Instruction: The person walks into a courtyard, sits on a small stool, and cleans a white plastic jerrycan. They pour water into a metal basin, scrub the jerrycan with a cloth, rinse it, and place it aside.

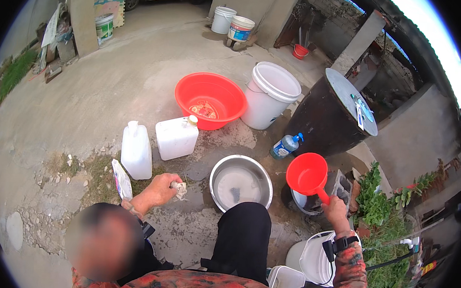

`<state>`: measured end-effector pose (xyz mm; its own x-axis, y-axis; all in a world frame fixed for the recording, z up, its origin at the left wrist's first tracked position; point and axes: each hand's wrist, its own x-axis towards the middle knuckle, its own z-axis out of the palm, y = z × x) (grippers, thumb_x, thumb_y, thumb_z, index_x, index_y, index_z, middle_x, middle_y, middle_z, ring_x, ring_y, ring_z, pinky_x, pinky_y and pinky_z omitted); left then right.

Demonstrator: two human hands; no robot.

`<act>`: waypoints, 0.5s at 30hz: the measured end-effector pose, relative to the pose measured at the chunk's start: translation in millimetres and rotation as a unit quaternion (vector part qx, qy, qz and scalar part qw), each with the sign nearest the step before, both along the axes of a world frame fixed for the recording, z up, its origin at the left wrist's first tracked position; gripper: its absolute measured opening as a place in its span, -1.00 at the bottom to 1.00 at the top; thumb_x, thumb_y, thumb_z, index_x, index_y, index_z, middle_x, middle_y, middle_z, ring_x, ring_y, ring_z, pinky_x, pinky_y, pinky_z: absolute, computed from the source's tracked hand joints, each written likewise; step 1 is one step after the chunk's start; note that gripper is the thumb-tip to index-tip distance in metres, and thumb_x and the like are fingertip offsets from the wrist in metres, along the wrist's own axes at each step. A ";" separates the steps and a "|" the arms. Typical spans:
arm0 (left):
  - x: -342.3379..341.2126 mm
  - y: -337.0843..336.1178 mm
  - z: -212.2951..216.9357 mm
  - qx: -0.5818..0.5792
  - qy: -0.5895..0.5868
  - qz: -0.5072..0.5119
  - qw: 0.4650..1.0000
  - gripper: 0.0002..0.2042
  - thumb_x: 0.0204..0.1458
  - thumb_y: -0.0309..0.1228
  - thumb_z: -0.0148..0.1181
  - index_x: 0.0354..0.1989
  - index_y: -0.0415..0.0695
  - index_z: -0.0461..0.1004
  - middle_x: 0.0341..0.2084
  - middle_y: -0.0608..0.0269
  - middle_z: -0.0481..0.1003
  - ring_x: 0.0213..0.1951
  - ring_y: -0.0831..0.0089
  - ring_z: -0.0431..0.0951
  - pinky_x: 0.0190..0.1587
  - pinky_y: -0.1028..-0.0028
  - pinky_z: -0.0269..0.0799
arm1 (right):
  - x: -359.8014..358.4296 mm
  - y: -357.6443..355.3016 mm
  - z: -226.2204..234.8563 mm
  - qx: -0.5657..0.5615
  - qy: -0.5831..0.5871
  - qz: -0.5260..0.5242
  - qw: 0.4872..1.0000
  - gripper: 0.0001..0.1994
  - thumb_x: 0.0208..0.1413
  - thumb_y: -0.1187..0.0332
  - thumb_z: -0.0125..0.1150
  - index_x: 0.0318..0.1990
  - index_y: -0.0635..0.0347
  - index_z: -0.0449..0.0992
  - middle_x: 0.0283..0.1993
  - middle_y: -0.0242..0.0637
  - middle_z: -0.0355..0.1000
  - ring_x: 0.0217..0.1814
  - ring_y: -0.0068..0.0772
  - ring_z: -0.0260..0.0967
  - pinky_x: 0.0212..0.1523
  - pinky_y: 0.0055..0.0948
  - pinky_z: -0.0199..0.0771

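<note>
Two hands work apart: the right hand point(335, 207) grips a red ladle point(307, 174) by its handle, bowl pointing toward eleven o'clock, while the steel basin point(241, 182) sits at nine o'clock. The left hand point(159, 189), nearer the basin's other side, is closed around a crumpled rag point(180, 188).

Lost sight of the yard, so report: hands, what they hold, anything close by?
Left hand shut on crumpled cloth. Right hand shut on red scoop handle. Steel basin between them, knee beside it.

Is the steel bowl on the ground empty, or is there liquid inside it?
It holds liquid: the steel bowl stands upright on the concrete ground, and a shallow cloudy pool covers its bottom, reflecting light. What the liquid is, I cannot tell.
</note>
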<state>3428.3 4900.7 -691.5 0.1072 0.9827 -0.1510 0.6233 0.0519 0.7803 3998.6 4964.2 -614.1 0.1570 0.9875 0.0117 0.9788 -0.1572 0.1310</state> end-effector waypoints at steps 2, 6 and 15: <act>0.4 1.8 0.2 -0.018 0.003 0.000 1.000 -0.75 -0.09 -0.54 0.17 -0.17 -0.20 0.52 -0.36 -0.02 0.53 -0.32 0.17 0.55 -0.19 0.29 0.46 | -17.9 30.3 -18.8 0.032 0.052 0.014 0.998 -0.64 -0.10 0.17 0.40 -0.28 0.27 0.51 -0.32 0.08 0.53 -0.21 0.05 0.54 -0.20 -0.02 0.51; 2.3 8.8 -0.6 -0.035 0.006 -0.012 0.999 -0.74 -0.09 -0.55 0.17 -0.16 -0.19 0.51 -0.30 -0.01 0.50 -0.28 0.17 0.53 -0.16 0.29 0.44 | -40.2 85.8 -29.5 0.076 0.182 -0.010 0.980 -0.69 -0.02 0.24 0.36 -0.26 0.33 0.50 -0.46 -0.03 0.53 -0.43 -0.13 0.56 -0.39 -0.18 0.54; 19.2 23.2 -13.9 -0.024 -0.001 -0.049 0.999 -0.72 -0.12 -0.55 0.20 -0.16 -0.12 0.52 -0.34 0.01 0.47 -0.31 0.14 0.52 -0.20 0.26 0.43 | -67.5 167.0 14.3 0.172 0.249 -0.023 0.953 -0.66 -0.05 0.22 0.36 -0.22 0.31 0.52 -0.38 0.02 0.55 -0.25 0.09 0.54 -0.15 -0.10 0.48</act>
<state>3447.5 4923.9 -705.5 0.2030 0.9592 -0.1966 0.6262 0.0271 0.7792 3931.2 5131.2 -599.8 0.2701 0.9307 0.2465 0.8972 -0.1504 -0.4153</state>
